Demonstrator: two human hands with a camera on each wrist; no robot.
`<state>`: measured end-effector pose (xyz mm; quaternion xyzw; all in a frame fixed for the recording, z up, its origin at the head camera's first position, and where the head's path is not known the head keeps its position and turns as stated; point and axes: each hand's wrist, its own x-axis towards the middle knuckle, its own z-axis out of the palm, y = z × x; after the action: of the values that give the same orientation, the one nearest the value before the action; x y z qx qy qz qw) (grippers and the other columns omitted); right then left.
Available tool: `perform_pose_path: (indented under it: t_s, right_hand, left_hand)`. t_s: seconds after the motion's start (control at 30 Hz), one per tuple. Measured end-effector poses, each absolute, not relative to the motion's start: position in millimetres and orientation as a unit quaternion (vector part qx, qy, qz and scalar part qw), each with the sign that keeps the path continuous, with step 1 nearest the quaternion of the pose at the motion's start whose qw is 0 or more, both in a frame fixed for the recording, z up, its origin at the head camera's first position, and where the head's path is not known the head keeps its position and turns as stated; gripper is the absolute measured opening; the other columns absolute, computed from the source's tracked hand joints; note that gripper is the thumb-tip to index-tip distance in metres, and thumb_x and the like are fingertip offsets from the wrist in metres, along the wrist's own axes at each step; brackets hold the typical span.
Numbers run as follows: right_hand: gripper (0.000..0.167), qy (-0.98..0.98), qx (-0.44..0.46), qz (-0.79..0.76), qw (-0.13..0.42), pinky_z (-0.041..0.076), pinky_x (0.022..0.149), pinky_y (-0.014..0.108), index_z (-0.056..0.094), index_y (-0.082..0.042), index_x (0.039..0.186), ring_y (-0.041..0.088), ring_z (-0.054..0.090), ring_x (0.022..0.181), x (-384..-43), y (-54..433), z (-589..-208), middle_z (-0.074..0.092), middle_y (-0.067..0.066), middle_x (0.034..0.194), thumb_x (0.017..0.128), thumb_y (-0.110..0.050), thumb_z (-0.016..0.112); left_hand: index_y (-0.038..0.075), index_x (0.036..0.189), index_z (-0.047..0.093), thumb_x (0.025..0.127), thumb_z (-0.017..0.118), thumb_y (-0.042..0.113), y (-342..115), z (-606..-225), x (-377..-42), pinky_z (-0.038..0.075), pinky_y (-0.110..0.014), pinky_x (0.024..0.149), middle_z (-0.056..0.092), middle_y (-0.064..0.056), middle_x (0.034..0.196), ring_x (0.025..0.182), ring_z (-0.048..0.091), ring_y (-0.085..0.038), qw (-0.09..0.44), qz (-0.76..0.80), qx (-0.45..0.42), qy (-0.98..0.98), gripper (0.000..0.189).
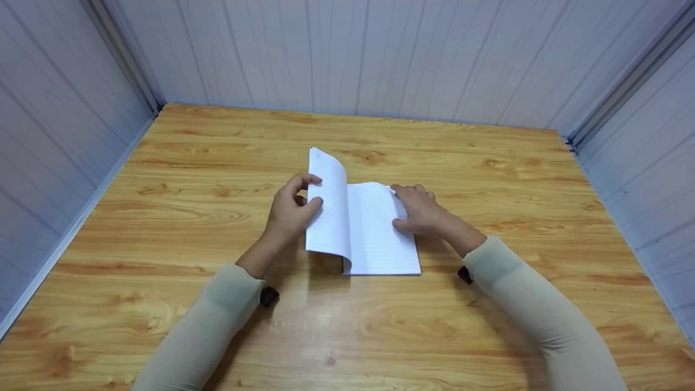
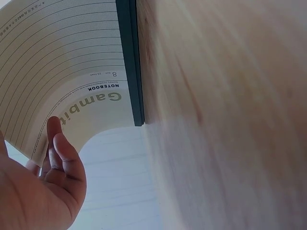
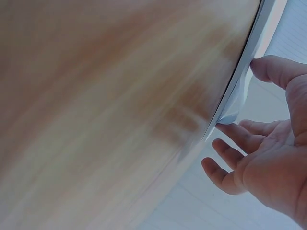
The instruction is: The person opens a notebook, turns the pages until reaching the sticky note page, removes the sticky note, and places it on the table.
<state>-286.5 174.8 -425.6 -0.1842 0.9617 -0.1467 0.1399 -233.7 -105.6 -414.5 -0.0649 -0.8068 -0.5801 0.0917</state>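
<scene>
An open notebook point(image 1: 380, 239) with lined white pages lies in the middle of the table. Its left part, the cover with some pages point(image 1: 328, 212), stands raised and curved. My left hand point(image 1: 293, 209) grips that part's outer edge, thumb on the page side and fingers behind. In the left wrist view, the printed cover point(image 2: 103, 98) reads "Gambit NOTEBOOK" beside a dark green spine point(image 2: 129, 62). My right hand point(image 1: 421, 210) touches the right-hand pages at their outer edge, thumb and index finger spread apart. A page edge point(image 3: 232, 108) curls up by the index fingertip in the right wrist view.
The wood-grain table point(image 1: 217, 152) stretches out around the notebook. White panel walls point(image 1: 353, 54) border it at the back and both sides. Small black devices point(image 1: 269, 296) sit at both sleeve cuffs.
</scene>
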Motion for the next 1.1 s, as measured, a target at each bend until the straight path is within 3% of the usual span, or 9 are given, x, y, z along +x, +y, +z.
perform_pose_path:
  t_s: [0.17, 0.47, 0.6, 0.8, 0.97, 1.1]
  right_hand:
    - [0.08, 0.957, -0.19, -0.169, 0.135, 0.025, 0.107, 0.049, 0.029, -0.008, 0.15, 0.03, 0.032, 0.132, -286.0, 174.4, -427.1, 0.042, 0.011, 0.147, 0.082, -0.026, 0.068]
    - [0.072, 0.946, -0.211, -0.224, 0.105, 0.027, 0.105, 0.05, 0.035, -0.012, 0.145, 0.029, 0.04, 0.127, -285.3, 174.6, -425.7, 0.045, 0.011, 0.141, 0.082, -0.015, 0.068]
    - [0.071, 0.938, -0.222, -0.25, 0.089, 0.034, 0.106, 0.048, 0.032, -0.011, 0.146, 0.028, 0.045, 0.124, -284.9, 175.5, -425.1, 0.041, 0.014, 0.141, 0.084, -0.009, 0.065]
    - [0.07, 0.935, -0.217, -0.278, 0.049, 0.045, 0.098, 0.044, 0.033, -0.013, 0.145, 0.03, 0.048, 0.118, -284.0, 175.9, -425.2, 0.03, 0.016, 0.141, 0.083, -0.006, 0.065]
    - [0.067, 0.938, -0.204, -0.28, -0.007, 0.045, 0.1, 0.044, 0.034, -0.005, 0.145, 0.033, 0.048, 0.121, -284.9, 175.0, -425.4, 0.025, 0.021, 0.146, 0.084, -0.003, 0.063]
    - [0.065, 0.938, -0.198, -0.281, -0.041, 0.046, 0.098, 0.042, 0.033, 0.002, 0.145, 0.033, 0.049, 0.119, -285.8, 174.1, -424.4, 0.033, 0.025, 0.141, 0.085, 0.001, 0.06]
  left_hand:
    - [0.012, 0.111, 0.061, 0.081, 0.06, 0.009, -105.7, -414.9, -233.2, 0.042, -0.024, 0.066, 0.063, -0.005, 0.103, 0.077, 0.052, -0.021, 0.087, -0.581, -0.063, -0.807, 0.03]
    - [0.013, 0.111, 0.06, 0.08, 0.059, 0.01, -107.3, -415.4, -234.1, 0.041, -0.024, 0.062, 0.063, -0.004, 0.102, 0.063, 0.048, -0.017, 0.082, -0.591, -0.065, -0.8, 0.031]
    - [0.013, 0.113, 0.06, 0.081, 0.059, 0.01, -107.4, -415.2, -233.8, 0.042, -0.025, 0.064, 0.062, -0.005, 0.103, 0.067, 0.049, -0.018, 0.081, -0.586, -0.062, -0.804, 0.032]
    - [0.014, 0.113, 0.06, 0.081, 0.06, 0.012, -107.5, -414.9, -233.4, 0.041, -0.026, 0.066, 0.062, -0.004, 0.104, 0.069, 0.048, -0.018, 0.079, -0.585, -0.058, -0.805, 0.032]
    - [0.014, 0.113, 0.06, 0.081, 0.06, 0.012, -108.3, -414.5, -233.0, 0.042, -0.026, 0.065, 0.062, -0.004, 0.104, 0.067, 0.049, -0.019, 0.076, -0.584, -0.056, -0.806, 0.032]
    - [0.013, 0.113, 0.059, 0.08, 0.061, 0.012, -108.4, -414.2, -233.4, 0.043, -0.026, 0.066, 0.062, -0.005, 0.106, 0.071, 0.051, -0.019, 0.077, -0.584, -0.058, -0.806, 0.033]
